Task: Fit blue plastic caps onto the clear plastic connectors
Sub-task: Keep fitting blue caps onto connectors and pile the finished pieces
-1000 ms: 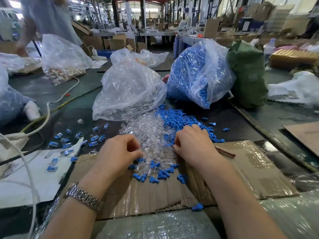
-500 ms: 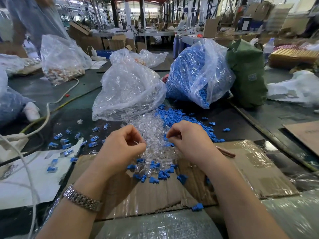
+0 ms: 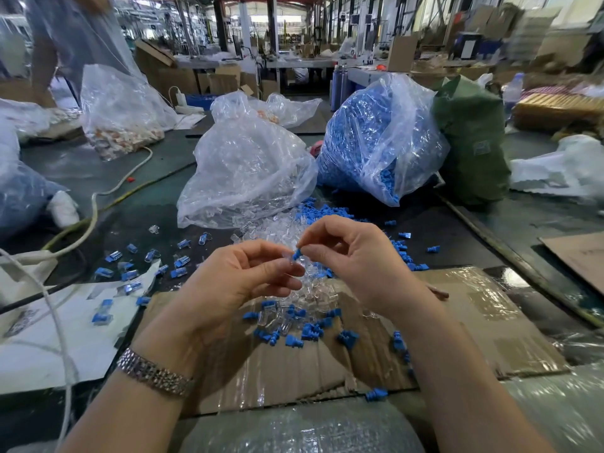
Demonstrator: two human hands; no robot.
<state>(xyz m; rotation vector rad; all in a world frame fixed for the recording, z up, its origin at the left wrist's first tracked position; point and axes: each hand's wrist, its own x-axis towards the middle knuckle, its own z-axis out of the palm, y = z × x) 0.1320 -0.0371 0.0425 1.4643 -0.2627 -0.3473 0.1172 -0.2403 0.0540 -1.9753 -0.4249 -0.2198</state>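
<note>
My right hand (image 3: 353,256) pinches a small blue plastic cap (image 3: 296,255) against the clear plastic connector (image 3: 287,260) gripped in my left hand (image 3: 238,282). Both hands are raised above the loose pile of clear connectors (image 3: 277,230) on the dark surface (image 3: 506,223).

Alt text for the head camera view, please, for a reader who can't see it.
The right hand pinches a blue cap against a clear connector held by the left hand, above a cardboard sheet strewn with loose parts. Behind lie bags of clear connectors and blue caps.
</note>
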